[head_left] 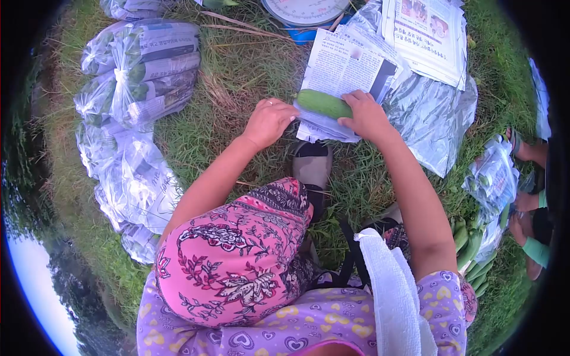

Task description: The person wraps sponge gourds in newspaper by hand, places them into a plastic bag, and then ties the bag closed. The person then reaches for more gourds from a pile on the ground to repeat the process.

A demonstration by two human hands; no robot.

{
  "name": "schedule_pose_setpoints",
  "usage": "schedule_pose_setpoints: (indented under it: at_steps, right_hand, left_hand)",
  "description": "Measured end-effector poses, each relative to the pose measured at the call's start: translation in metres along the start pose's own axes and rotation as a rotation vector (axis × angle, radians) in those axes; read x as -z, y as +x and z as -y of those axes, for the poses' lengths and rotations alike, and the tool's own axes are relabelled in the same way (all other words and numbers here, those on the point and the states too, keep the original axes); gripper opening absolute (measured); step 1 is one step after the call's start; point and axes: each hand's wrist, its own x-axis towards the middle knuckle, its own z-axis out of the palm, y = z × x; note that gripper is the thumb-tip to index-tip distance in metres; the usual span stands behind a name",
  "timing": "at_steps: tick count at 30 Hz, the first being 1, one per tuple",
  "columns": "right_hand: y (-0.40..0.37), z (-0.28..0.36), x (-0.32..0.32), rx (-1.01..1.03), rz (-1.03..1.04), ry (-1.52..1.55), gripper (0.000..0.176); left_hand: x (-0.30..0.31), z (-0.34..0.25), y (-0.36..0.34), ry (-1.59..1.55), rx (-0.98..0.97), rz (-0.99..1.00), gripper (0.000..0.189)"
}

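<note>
A green cucumber (323,104) lies crosswise on a stack of cut newspaper sheets (341,62), near the lower edge of the top sheet. At the paper's lower left edge, my left hand (270,123) has its fingers closed on the newspaper, close to the cucumber's stem end. My right hand (365,114) grips the other end of the cucumber, thumb below and fingers above. Part of that end is hidden by the fingers.
Clear bags of newspaper-wrapped cucumbers (160,65) line the grass on the left. A round dial scale (306,9) stands at the top. More newspaper (427,35) lies on plastic sheeting (433,118). At the right are loose cucumbers (469,246) and another person's hands (522,216).
</note>
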Motion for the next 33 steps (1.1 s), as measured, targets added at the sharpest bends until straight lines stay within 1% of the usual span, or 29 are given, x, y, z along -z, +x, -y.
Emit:
schedule_pose_setpoints:
  at_steps: [2,5,8,9,11,20,27,29,32,33]
  right_hand:
    - [-0.002,0.003,0.006,0.090,-0.081,0.140,0.043]
    - [-0.006,0.008,0.009,0.178,-0.023,0.135,0.032]
    - [-0.005,0.005,0.008,0.147,0.038,0.212,0.021]
    - [-0.004,0.004,0.007,0.154,0.018,0.212,0.020]
    - [-0.004,0.003,0.004,0.165,-0.021,0.216,0.018]
    - [-0.005,-0.002,0.002,0.153,0.010,0.267,0.014]
    - [-0.003,-0.003,0.001,0.158,-0.028,0.277,0.011]
    - [0.001,-0.005,0.000,0.160,-0.047,0.268,0.013]
    - [0.012,-0.010,-0.002,0.100,-0.054,0.337,0.016]
    - [0.015,-0.009,0.003,0.040,-0.013,0.341,0.016]
  left_hand:
    - [-0.001,0.001,0.001,0.001,0.021,0.004,0.017]
    - [-0.001,0.001,0.005,0.002,0.047,0.002,0.017]
    - [-0.001,0.002,0.005,-0.014,0.051,-0.001,0.016]
    - [0.000,0.002,0.006,-0.022,0.047,-0.003,0.016]
    - [0.000,0.001,0.006,-0.015,0.052,-0.001,0.016]
    - [0.004,-0.002,0.008,0.016,0.072,0.044,0.018]
    - [0.015,-0.009,0.012,0.022,0.067,0.073,0.020]
    - [0.022,-0.014,0.020,0.008,0.038,0.049,0.020]
    - [0.021,-0.010,0.037,0.013,-0.046,-0.006,0.019]
    - [0.019,-0.006,0.046,0.018,-0.080,-0.029,0.019]
